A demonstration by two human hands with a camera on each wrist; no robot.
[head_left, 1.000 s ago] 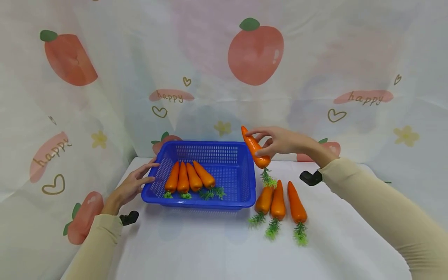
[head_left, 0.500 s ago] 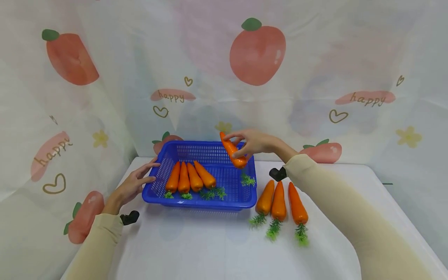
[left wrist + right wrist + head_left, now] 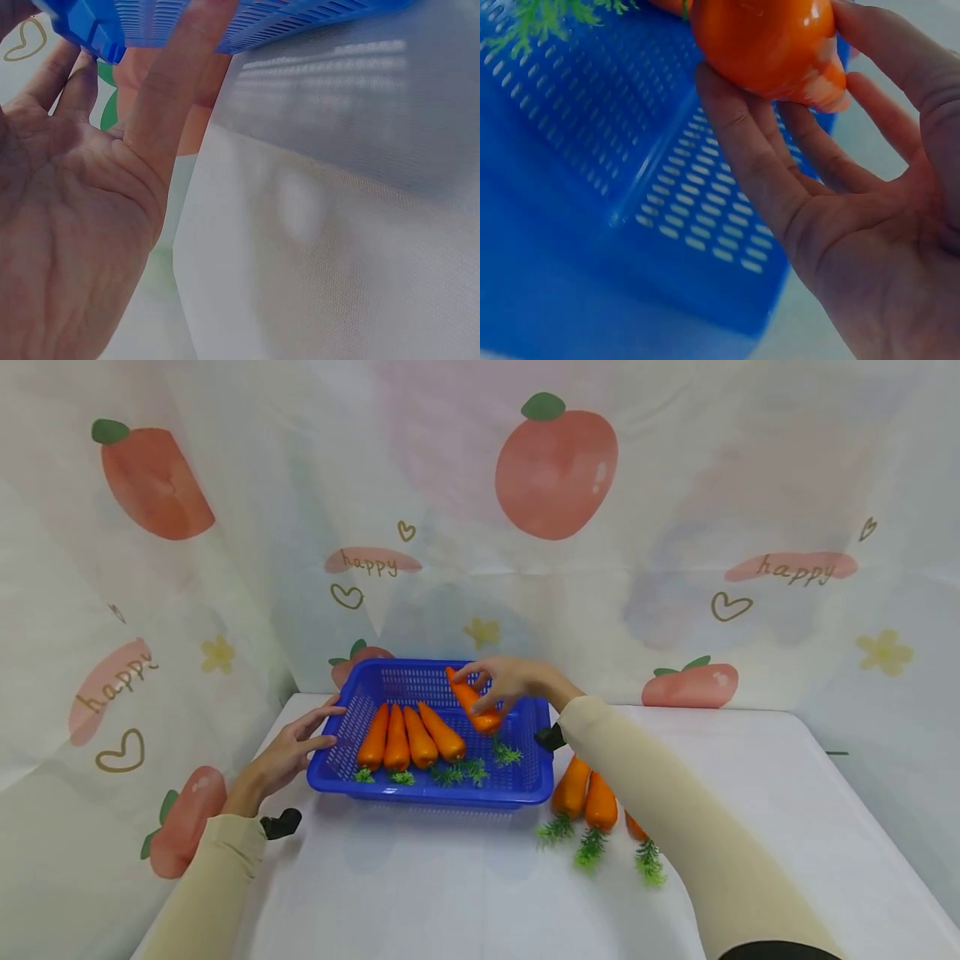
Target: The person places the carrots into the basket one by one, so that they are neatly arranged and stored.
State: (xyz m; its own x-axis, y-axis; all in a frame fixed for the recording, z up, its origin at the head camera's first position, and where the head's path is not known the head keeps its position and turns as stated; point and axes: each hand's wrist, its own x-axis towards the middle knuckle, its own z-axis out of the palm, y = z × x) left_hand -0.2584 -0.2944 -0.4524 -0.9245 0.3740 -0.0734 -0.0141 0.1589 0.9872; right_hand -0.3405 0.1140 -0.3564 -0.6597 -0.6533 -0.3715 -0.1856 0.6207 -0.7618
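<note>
My right hand [image 3: 513,681] pinches an orange carrot [image 3: 472,702] with a green leafy top, holding it tilted over the right half of a blue plastic basket [image 3: 431,797]. In the right wrist view, the thumb and fingertips close on the thick end of that carrot [image 3: 769,45]. Several carrots [image 3: 395,739] lie side by side in the basket's left half, leafy ends toward me. My left hand [image 3: 285,756] rests at the basket's left rim with its fingers fairly straight. In the left wrist view, the left hand [image 3: 75,187] touches the basket's side from outside.
To the right of the basket, more carrots [image 3: 601,802] lie on the white tabletop [image 3: 420,893]; my right sleeve partly covers the rightmost carrot [image 3: 637,827]. A patterned cloth backdrop [image 3: 450,468] rises behind and along the left side.
My right hand has carried the carrot leftward from beside the basket's right rim to above its inside, and slightly lower. The left hand and the basket stay in place.
</note>
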